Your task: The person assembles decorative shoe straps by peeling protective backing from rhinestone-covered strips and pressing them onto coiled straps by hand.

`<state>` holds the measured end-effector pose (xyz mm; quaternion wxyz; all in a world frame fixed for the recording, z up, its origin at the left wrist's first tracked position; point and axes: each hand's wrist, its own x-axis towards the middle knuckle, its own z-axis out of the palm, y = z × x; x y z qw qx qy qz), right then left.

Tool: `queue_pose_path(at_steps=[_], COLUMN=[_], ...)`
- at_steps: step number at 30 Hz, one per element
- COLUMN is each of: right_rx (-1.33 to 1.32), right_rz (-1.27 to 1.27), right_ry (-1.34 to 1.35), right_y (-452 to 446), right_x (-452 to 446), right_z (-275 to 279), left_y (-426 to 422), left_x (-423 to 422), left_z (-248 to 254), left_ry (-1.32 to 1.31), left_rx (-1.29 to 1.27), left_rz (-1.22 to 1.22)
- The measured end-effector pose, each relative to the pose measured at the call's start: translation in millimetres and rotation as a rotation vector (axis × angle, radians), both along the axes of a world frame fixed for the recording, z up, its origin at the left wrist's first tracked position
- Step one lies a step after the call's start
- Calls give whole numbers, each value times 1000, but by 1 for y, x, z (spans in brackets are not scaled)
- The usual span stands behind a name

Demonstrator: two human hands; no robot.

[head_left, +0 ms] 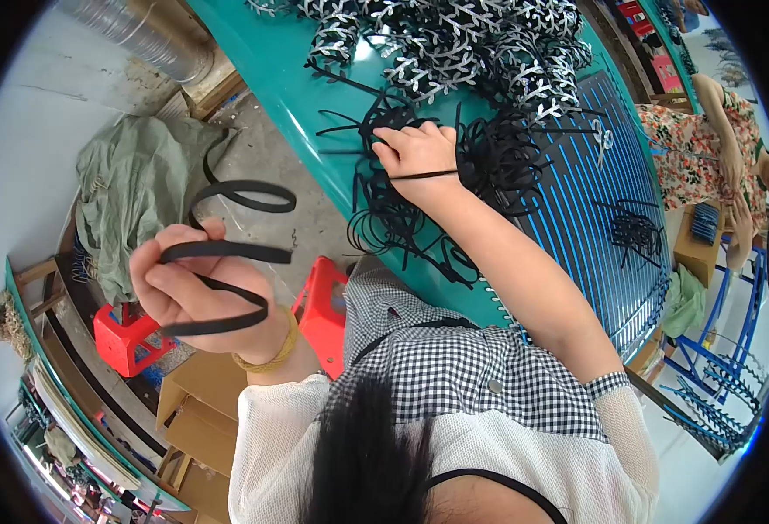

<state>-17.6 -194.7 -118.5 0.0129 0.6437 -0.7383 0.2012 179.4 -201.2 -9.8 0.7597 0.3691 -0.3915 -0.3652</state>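
My left hand, raised over the floor at the left, is closed around a flat black strip. The strip hangs in loose curls above and below the fingers, and one cut end points right. My right hand rests with curled fingers on a tangled heap of thin black cords on the green table. Whatever lies under those fingers is hidden. A thin black band crosses that wrist. Beyond the heap lies a mass of black trim with silver leaf shapes.
A black ribbed mat with blue lines carries scissors and a small cord bundle. Red stools, a cardboard box and a green sack stand at the left. Another person in a floral garment is at the right.
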Motion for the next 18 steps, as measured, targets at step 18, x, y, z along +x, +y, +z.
queue_pose_path(at_steps=[18], right_rx=[-353], right_rz=[-59], right_ry=[-1730], right_y=[233], right_x=[-38], right_z=[138], left_y=[103], left_x=[-147], left_z=[-18], left_ry=[1044], left_rx=[755], left_rz=[-1699])
